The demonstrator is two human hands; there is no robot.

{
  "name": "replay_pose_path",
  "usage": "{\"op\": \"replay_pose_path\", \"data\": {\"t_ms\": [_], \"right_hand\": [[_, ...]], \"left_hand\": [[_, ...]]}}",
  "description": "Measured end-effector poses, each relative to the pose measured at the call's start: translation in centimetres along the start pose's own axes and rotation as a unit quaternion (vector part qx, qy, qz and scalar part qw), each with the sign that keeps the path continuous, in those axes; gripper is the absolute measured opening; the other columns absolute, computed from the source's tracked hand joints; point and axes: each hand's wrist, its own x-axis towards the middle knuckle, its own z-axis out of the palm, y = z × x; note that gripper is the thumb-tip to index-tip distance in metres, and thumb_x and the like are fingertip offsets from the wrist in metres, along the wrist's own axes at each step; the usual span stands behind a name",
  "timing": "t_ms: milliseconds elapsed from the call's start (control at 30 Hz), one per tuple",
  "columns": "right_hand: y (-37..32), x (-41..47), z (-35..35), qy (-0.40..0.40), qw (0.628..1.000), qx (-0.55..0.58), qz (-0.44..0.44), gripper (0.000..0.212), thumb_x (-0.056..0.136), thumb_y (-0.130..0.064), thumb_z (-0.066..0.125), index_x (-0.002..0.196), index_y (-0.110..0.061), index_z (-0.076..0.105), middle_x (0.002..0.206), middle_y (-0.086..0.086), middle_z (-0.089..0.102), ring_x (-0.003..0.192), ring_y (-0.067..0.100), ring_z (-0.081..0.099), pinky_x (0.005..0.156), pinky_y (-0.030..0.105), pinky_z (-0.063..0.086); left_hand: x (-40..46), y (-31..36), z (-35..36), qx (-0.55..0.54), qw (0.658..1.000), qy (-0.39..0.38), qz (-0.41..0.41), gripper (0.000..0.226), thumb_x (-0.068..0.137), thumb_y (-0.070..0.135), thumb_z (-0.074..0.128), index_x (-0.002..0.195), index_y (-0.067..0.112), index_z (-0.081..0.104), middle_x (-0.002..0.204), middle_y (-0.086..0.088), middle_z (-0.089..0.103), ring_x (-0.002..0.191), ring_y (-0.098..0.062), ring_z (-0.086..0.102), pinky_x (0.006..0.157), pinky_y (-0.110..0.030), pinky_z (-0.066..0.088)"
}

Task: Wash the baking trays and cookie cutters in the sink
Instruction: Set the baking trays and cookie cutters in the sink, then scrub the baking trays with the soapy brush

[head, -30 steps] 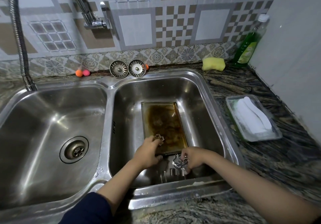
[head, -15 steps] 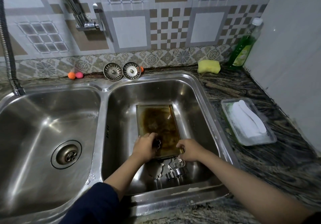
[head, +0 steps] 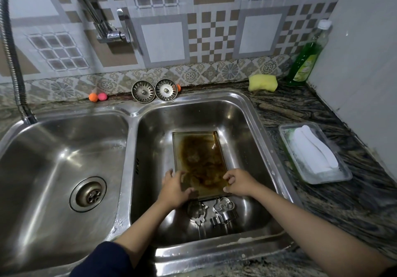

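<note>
- Both hands are sitting at the near end of the tray in the right basin.
- Left hand is lying over the tray's near left corner, fingers spread and curled on the rim; whether it is actually clamping the tray, cannot tell.
- Right hand is hovering at the tray's near right corner, fingers bent and apart, thumb near the rim, holding nothing that shows.
- Tray is lying flat on the basin floor, long side running away from the camera, its inside stained brown.
- Cutters are lying on the basin floor just in front of the tray's near edge, between the two forearms; several metal shapes clustered, touching or nearly so, exact shapes hard to read.
- Left basin is sitting beside the right one, its drain showing.
- Two strainers are leaning against the wall behind the sink, side by side.
- Sponge is lying on the counter at the back right, with the soap bottle standing upright near it in the corner.
- Clear container is resting on the counter right of the sink, something white lying inside.
- Faucet is sticking out of the tiled wall above the sink.
- Dark sleeve is covering the left upper arm; right arm is bare.
</note>
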Motion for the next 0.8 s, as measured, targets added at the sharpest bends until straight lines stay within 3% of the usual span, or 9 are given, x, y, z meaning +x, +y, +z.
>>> {"op": "replay_pose_path", "data": {"t_ms": [133,300,367,500,600,700,800], "right_hand": [[-0.5,0.3,0.3,0.017,0.999,0.028,0.008,0.049,0.078,-0.019,0.077,0.122,-0.019,0.055,0.120,0.005,0.054,0.113,0.019,0.054,0.091,0.027,0.047],[-1.2,0.3,0.2,0.007,0.998,0.053,0.030,0.055,0.078,-0.021,0.077,0.126,-0.020,0.052,0.132,0.008,0.052,0.120,0.021,0.052,0.095,0.028,0.047],[-1.7,0.0,0.1,0.000,0.998,0.060,0.034,0.056,0.079,-0.021,0.076,0.128,-0.019,0.050,0.136,0.009,0.049,0.124,0.022,0.049,0.097,0.028,0.045],[-3.2,-2.3,-1.3,0.025,0.999,0.038,-0.008,0.054,0.083,-0.028,0.072,0.132,-0.023,0.048,0.141,0.003,0.046,0.129,0.019,0.046,0.098,0.027,0.044],[-4.7,-5.7,-4.7,0.136,0.985,-0.031,-0.101,0.046,0.087,-0.033,0.065,0.130,-0.025,0.051,0.132,-0.003,0.049,0.115,0.012,0.052,0.092,0.024,0.044],[-4.5,-9.0,-9.3,0.301,0.935,-0.105,-0.152,0.038,0.089,-0.027,0.061,0.126,-0.018,0.056,0.122,0.000,0.050,0.106,0.012,0.050,0.084,0.025,0.044],[-1.8,-9.9,-13.5,0.425,0.880,-0.198,-0.077,0.037,0.086,-0.023,0.063,0.121,-0.012,0.058,0.117,0.014,0.051,0.111,0.034,0.048,0.081,0.039,0.047]], "left_hand": [[1.2,0.6,-0.1,-0.055,0.997,0.022,-0.044,0.046,0.083,0.027,0.068,0.124,0.015,0.053,0.123,-0.007,0.056,0.110,-0.021,0.055,0.087,-0.026,0.046],[1.6,1.3,-0.8,-0.170,0.980,0.088,-0.047,0.019,0.083,0.007,0.065,0.099,0.016,0.057,0.097,-0.002,0.062,0.084,-0.015,0.060,0.071,-0.023,0.045],[1.8,1.6,-1.2,-0.205,0.975,0.077,-0.036,0.023,0.085,-0.001,0.058,0.101,0.016,0.056,0.093,-0.001,0.059,0.076,-0.010,0.056,0.070,-0.028,0.047],[1.8,2.3,-2.2,-0.258,0.965,0.039,-0.026,0.041,0.087,-0.007,0.049,0.120,0.017,0.052,0.104,-0.001,0.055,0.084,-0.010,0.056,0.072,-0.034,0.054],[1.3,2.7,-3.0,-0.333,0.942,0.042,-0.005,0.043,0.089,-0.008,0.047,0.121,0.021,0.052,0.113,0.000,0.052,0.099,-0.021,0.060,0.073,-0.030,0.056],[0.6,2.9,-3.8,-0.375,0.925,0.065,0.021,0.042,0.091,-0.007,0.047,0.112,0.028,0.056,0.114,0.001,0.055,0.104,-0.022,0.059,0.077,-0.033,0.058],[-0.7,3.4,-4.6,-0.383,0.917,0.095,0.059,0.038,0.092,-0.008,0.045,0.117,0.018,0.056,0.112,0.006,0.053,0.097,-0.011,0.057,0.064,-0.013,0.054]]}}
